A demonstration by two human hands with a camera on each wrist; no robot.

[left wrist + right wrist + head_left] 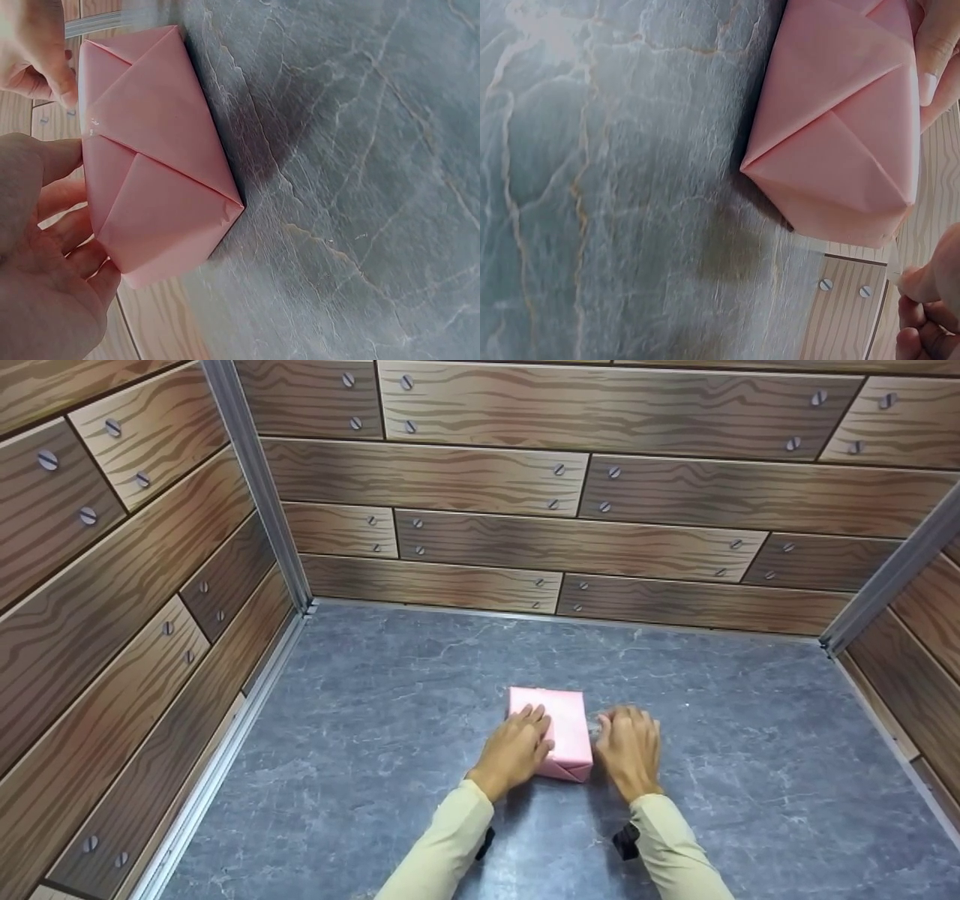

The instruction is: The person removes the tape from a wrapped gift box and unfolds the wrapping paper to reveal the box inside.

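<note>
A box wrapped in pink paper [570, 727] lies on the grey marbled surface, its folded end towards me. My left hand [513, 750] rests on its top, the fingers spread and fairly straight. The left wrist view shows the triangular paper folds [165, 120] on the box's end, with small shiny spots at the upper edge. Just right of the box, apart from it, is my right hand [630, 746], fingers curled. Between its thumb and forefinger it pinches a small clear piece of tape [893, 270], faintly visible in the right wrist view.
Wood-patterned panels [480, 480] with printed screws stand behind the surface and along both sides. Grey metal posts [259, 487] mark the corners, and a metal rail [225, 757] runs along the left edge. Dark wrist devices [626, 840] sit under the sleeves.
</note>
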